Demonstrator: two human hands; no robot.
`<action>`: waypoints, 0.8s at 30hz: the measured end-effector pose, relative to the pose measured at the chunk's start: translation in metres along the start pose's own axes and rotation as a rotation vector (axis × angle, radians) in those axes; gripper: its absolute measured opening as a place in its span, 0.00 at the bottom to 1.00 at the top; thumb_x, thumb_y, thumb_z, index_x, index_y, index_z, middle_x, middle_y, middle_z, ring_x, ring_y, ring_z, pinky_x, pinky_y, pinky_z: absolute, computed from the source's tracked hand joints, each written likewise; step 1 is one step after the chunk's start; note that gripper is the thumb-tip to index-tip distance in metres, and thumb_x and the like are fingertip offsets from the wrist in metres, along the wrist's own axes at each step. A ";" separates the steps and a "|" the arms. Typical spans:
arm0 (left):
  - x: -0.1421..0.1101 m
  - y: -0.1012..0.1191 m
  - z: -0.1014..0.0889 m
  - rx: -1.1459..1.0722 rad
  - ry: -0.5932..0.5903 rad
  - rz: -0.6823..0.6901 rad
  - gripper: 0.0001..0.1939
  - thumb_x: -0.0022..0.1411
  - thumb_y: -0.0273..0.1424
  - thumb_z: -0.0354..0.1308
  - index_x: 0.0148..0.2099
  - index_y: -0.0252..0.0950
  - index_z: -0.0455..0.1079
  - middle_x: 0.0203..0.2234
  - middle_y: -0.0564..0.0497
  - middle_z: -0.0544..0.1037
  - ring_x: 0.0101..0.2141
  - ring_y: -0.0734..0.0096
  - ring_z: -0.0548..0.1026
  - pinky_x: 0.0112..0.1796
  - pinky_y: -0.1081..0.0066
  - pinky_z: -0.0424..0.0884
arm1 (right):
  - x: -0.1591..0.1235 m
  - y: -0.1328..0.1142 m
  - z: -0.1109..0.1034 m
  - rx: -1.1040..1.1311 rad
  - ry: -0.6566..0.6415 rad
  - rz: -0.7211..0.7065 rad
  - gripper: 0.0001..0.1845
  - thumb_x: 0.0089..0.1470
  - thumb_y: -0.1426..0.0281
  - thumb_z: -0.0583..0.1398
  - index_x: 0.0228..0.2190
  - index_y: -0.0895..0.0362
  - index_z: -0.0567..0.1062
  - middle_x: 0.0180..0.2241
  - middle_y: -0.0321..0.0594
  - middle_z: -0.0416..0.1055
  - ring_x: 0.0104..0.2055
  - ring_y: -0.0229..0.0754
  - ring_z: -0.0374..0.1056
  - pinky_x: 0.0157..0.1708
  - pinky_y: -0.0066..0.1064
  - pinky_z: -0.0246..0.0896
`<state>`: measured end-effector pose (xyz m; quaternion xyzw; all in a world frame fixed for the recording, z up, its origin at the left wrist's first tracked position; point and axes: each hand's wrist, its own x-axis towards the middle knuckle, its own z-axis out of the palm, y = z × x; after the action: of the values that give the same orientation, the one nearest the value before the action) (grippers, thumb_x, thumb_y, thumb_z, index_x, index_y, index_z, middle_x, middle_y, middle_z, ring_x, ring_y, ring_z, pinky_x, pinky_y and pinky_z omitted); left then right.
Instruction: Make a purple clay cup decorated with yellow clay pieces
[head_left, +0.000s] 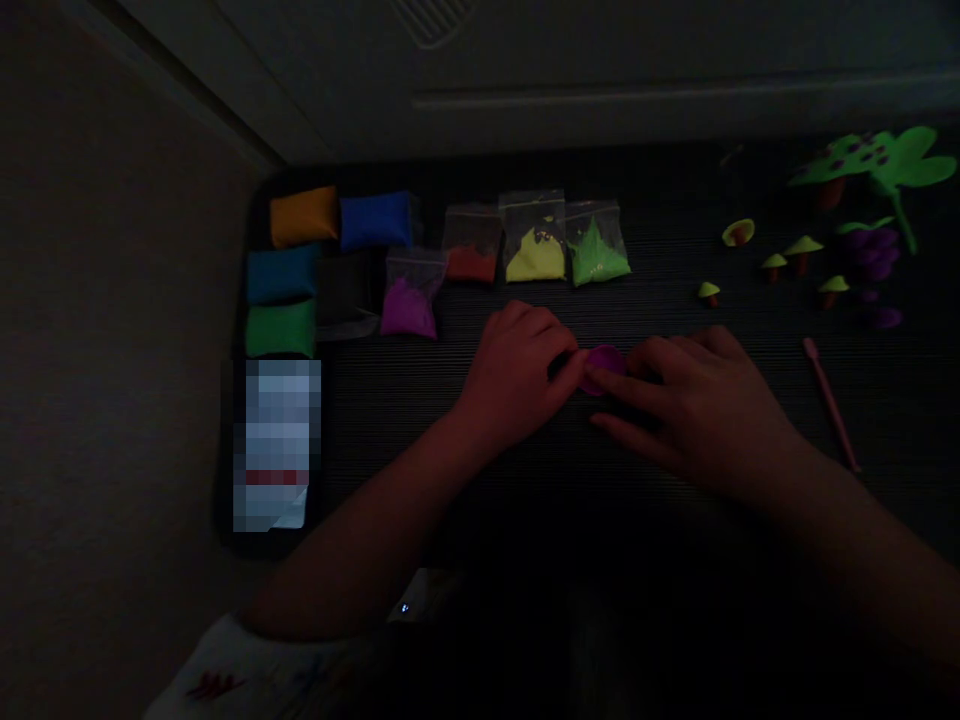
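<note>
A flat, round disc of purple modelling clay (613, 372) lies on the dark ridged table between my two hands. My left hand (521, 365) is curled, with thumb and forefinger brought together at the disc's left edge. From the other side, my right hand (694, 400) reaches over with its forefinger resting on the disc. Its thumb is stretched out below, apart from the clay, and the other fingers are bent near the right edge. Beyond my left hand stands an opened bag of purple clay (409, 308).
Bags of red clay (472, 262), yellow clay (535, 255) and light green clay (598, 255) line the back. Wrapped clay packs (304, 217) and a blurred-out phone-like object (277, 445) are left. Small clay mushrooms (802, 250), a purple-and-green clay piece (870, 250) and a pink tool (831, 405) lie right.
</note>
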<state>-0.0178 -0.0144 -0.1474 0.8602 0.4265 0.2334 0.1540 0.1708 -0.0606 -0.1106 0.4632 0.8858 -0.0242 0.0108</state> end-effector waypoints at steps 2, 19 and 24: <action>0.000 0.000 0.000 -0.003 0.007 0.001 0.11 0.60 0.36 0.51 0.31 0.36 0.69 0.29 0.51 0.72 0.36 0.67 0.66 0.39 0.65 0.61 | 0.000 0.000 0.000 0.002 -0.006 -0.006 0.22 0.56 0.54 0.48 0.49 0.48 0.67 0.36 0.40 0.66 0.34 0.45 0.60 0.35 0.37 0.43; 0.000 0.000 -0.002 -0.002 -0.010 0.007 0.10 0.60 0.35 0.51 0.31 0.35 0.69 0.30 0.51 0.72 0.36 0.67 0.66 0.40 0.65 0.62 | 0.002 -0.002 -0.001 0.038 -0.045 -0.015 0.21 0.56 0.57 0.48 0.48 0.49 0.68 0.35 0.40 0.67 0.35 0.45 0.61 0.35 0.38 0.43; 0.000 0.000 -0.002 -0.007 -0.009 0.011 0.10 0.60 0.35 0.51 0.30 0.35 0.69 0.29 0.51 0.72 0.36 0.67 0.66 0.39 0.65 0.62 | 0.001 -0.002 -0.001 0.028 -0.003 -0.020 0.21 0.56 0.56 0.48 0.48 0.48 0.68 0.33 0.40 0.66 0.33 0.44 0.59 0.34 0.37 0.42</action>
<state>-0.0188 -0.0147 -0.1456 0.8630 0.4202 0.2319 0.1574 0.1685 -0.0606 -0.1094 0.4546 0.8899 -0.0372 0.0054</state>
